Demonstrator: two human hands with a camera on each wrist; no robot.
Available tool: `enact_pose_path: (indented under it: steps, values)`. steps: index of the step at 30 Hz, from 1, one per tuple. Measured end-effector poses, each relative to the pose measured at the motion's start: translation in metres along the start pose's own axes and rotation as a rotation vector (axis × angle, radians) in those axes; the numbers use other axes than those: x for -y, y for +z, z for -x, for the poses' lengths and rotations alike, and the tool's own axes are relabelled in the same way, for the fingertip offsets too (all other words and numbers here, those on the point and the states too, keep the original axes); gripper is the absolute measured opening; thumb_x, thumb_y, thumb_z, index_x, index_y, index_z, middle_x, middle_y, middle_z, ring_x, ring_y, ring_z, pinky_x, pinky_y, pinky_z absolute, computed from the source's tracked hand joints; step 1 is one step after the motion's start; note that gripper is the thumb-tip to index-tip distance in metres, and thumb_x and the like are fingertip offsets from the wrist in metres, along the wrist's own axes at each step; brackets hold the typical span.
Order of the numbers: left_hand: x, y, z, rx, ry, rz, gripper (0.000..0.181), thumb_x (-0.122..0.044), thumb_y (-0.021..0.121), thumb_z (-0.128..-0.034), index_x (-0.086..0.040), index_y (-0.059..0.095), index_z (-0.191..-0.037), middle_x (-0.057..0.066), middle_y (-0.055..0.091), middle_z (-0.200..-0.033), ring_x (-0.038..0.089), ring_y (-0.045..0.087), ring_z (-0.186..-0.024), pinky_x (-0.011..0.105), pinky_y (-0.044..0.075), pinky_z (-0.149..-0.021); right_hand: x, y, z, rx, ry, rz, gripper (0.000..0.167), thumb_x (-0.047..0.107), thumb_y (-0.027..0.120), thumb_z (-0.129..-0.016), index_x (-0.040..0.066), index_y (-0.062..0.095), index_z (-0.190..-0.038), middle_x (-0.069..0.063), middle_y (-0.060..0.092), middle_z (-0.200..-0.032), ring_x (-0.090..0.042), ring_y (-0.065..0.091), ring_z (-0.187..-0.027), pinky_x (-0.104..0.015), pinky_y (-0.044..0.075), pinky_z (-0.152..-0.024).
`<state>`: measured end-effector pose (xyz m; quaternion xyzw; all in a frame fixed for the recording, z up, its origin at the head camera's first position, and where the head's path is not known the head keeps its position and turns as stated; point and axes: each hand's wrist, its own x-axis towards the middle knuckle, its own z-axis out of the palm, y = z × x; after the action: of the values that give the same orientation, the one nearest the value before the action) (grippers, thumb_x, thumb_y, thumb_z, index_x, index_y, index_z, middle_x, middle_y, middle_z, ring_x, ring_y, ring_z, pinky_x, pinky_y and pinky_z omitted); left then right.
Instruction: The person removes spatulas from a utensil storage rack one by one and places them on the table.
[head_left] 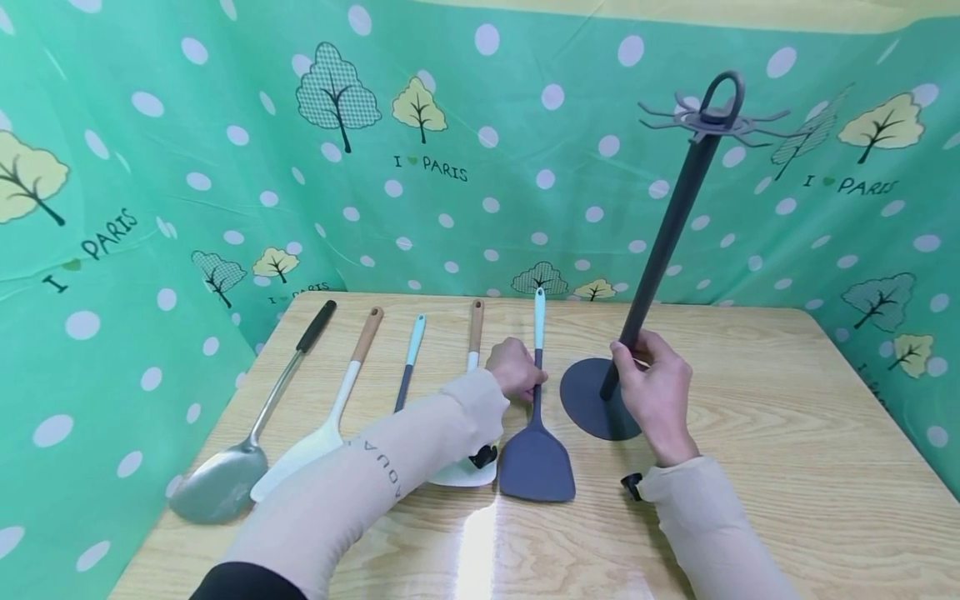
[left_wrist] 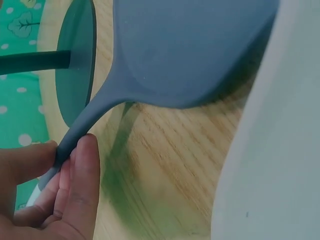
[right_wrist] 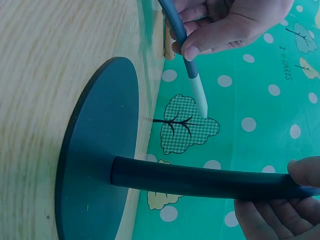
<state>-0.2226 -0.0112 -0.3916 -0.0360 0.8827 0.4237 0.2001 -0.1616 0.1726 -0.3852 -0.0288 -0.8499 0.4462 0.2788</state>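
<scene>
My left hand [head_left: 514, 368] pinches the dark grey neck of a spatula [head_left: 536, 462] with a broad flat blade and a light blue handle end. In the left wrist view, thumb and fingers close on the neck, and a shadow lies on the wood beneath it. Whether the blade touches the table, I cannot tell. My right hand [head_left: 658, 392] grips the pole of a dark utensil stand [head_left: 678, 208] low down, just above its round base [head_left: 588, 400]. The stand leans to the right in the head view. A ring of hooks [head_left: 705, 125] and a loop top it.
Left of the spatula lie a metal turner [head_left: 225, 483] with a black grip, a white spatula [head_left: 345, 392] with a wooden handle, a blue-handled utensil [head_left: 415, 337] partly behind my sleeve, and another white one [head_left: 463, 477]. A green patterned curtain [head_left: 480, 167] backs the wooden table [head_left: 787, 433].
</scene>
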Motion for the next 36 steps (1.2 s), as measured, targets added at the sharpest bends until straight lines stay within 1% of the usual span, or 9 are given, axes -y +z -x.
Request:
enact_pose_path:
  steps: [4, 9, 15, 21, 30, 36]
  values:
    - [0.0027, 0.0007, -0.0018, -0.013, 0.015, -0.055, 0.02, -0.013, 0.075, -0.082, -0.003, 0.06, -0.073, 0.01, 0.065, -0.061, 0.018, 0.066, -0.049, 0.022, 0.051, -0.043, 0.0007, 0.0001, 0.0001, 0.0, -0.002, 0.001, 0.021, 0.02, 0.064, -0.092, 0.002, 0.067, -0.103, -0.01, 0.067, -0.091, -0.022, 0.068, -0.09, -0.04, 0.057, -0.076]
    - [0.0044, 0.0006, -0.0006, -0.03, 0.038, -0.117, 0.022, -0.016, 0.075, -0.0827, -0.004, 0.06, -0.072, 0.008, 0.063, -0.055, 0.018, 0.065, -0.048, 0.02, 0.049, -0.041, 0.0007, 0.0001, 0.0004, -0.001, -0.002, 0.001, 0.021, 0.02, 0.064, -0.092, 0.003, 0.067, -0.103, -0.01, 0.067, -0.09, -0.022, 0.068, -0.09, -0.039, 0.057, -0.076]
    - [0.0037, 0.003, 0.0005, -0.035, 0.044, -0.143, 0.021, -0.017, 0.073, -0.0846, -0.003, 0.059, -0.078, 0.009, 0.062, -0.059, 0.019, 0.067, -0.051, 0.023, 0.052, -0.044, 0.0008, -0.0009, 0.0002, 0.0, 0.0, 0.0, 0.02, 0.021, 0.064, -0.092, 0.004, 0.067, -0.103, -0.009, 0.067, -0.09, -0.022, 0.068, -0.09, -0.039, 0.057, -0.075]
    - [0.0047, 0.0051, -0.0018, -0.03, 0.037, -0.156, 0.02, -0.017, 0.072, -0.0857, -0.002, 0.058, -0.084, 0.01, 0.062, -0.063, 0.02, 0.066, -0.05, 0.023, 0.051, -0.042, 0.0008, -0.0005, 0.0, 0.002, -0.002, -0.003, 0.021, 0.02, 0.064, -0.092, 0.003, 0.067, -0.103, -0.01, 0.067, -0.091, -0.022, 0.068, -0.089, -0.04, 0.057, -0.075]
    - [0.0041, 0.0071, -0.0054, -0.012, 0.032, -0.164, 0.019, -0.015, 0.071, -0.0856, -0.002, 0.058, -0.081, 0.01, 0.063, -0.058, 0.018, 0.065, -0.046, 0.023, 0.05, -0.041, 0.0007, -0.0007, -0.0004, 0.0, -0.002, -0.004, 0.021, 0.021, 0.064, -0.092, 0.003, 0.067, -0.104, -0.01, 0.067, -0.091, -0.022, 0.068, -0.09, -0.041, 0.057, -0.075]
    - [0.0041, 0.0066, -0.0061, -0.01, 0.038, -0.191, 0.018, -0.013, 0.07, -0.0842, -0.002, 0.058, -0.078, 0.008, 0.062, -0.053, 0.017, 0.063, -0.043, 0.023, 0.05, -0.04, 0.0016, -0.001, -0.0001, -0.001, -0.002, -0.009, 0.022, 0.02, 0.065, -0.091, 0.003, 0.067, -0.105, -0.01, 0.067, -0.091, -0.023, 0.068, -0.09, -0.041, 0.057, -0.075]
